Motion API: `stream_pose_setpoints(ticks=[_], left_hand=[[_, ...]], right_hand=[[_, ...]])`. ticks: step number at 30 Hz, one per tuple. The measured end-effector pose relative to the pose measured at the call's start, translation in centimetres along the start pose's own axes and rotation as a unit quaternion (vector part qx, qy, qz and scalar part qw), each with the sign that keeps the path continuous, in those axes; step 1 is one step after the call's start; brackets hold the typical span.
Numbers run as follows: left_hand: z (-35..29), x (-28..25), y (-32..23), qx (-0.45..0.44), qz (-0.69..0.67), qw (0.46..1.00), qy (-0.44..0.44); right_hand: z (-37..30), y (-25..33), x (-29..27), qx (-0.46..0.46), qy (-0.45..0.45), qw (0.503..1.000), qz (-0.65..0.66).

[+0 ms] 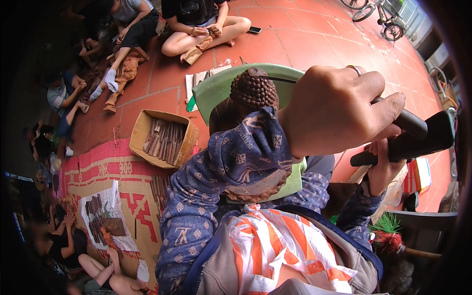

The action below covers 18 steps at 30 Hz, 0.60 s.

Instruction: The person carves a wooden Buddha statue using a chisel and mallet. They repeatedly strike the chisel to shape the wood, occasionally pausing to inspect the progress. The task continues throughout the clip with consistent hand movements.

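- The red tiled floor (295, 39) runs to the far side; a pink, red and straw-coloured patterned mat (132, 191) covers part of it on the left.
- Directly before the wearer is a dark brown carved figure (253, 91), apparently wooden, its head covered in beadlike curls; a pale green plastic chair (201, 98) shows beyond it.
- The left hand (344, 108) is a closed fist on a rounded black handle (414, 125); a thin dark shaft (284, 79) runs from behind that fist to the curls (probably one chisel, though the knuckles hide the join).
- The right hand (386, 169) is curled around a flat black bar (432, 135), just beside the handle; whether the two touch I cannot tell.
- Judging this as light chiselling, seat the tip in a groove between curls, brace the left wrist, and tap squarely along the shaft; glancing blows could chip a curl.
- Spare tools with wooden handles (164, 142) lie in the open brown cardboard box (191, 140) on the left.
- As for writing, the blue patterned sleeve (189, 216) carries repeated pale monograms and small lettering; the mat's red motifs look ornamental.
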<state>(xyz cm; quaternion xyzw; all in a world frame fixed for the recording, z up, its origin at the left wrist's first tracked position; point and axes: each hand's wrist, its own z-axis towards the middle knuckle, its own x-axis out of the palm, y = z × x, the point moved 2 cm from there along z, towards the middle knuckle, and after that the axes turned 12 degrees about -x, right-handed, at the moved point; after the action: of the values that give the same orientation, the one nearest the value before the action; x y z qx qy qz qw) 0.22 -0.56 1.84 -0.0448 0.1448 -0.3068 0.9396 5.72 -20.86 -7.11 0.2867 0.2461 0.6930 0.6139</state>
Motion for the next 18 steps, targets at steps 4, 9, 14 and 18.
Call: stream_pose_setpoints(ticks=[4,9,14,18], left_hand=[[0.0,-0.2,-0.1,-0.010,-0.003,1.000,0.017],[-0.1,-0.1,0.1,-0.013,-0.004,1.000,0.019],[0.0,-0.1,0.2,-0.020,-0.012,1.000,-0.010],[0.1,0.1,0.4,-0.028,-0.012,0.999,-0.010]], right_hand=[[0.4,0.7,0.0,-0.019,-0.001,1.000,-0.025],[0.3,0.5,0.2,-0.013,0.014,1.000,0.002],[0.3,0.5,0.2,-0.018,0.021,0.998,-0.050],[0.9,0.9,0.5,-0.021,0.025,0.997,-0.067]])
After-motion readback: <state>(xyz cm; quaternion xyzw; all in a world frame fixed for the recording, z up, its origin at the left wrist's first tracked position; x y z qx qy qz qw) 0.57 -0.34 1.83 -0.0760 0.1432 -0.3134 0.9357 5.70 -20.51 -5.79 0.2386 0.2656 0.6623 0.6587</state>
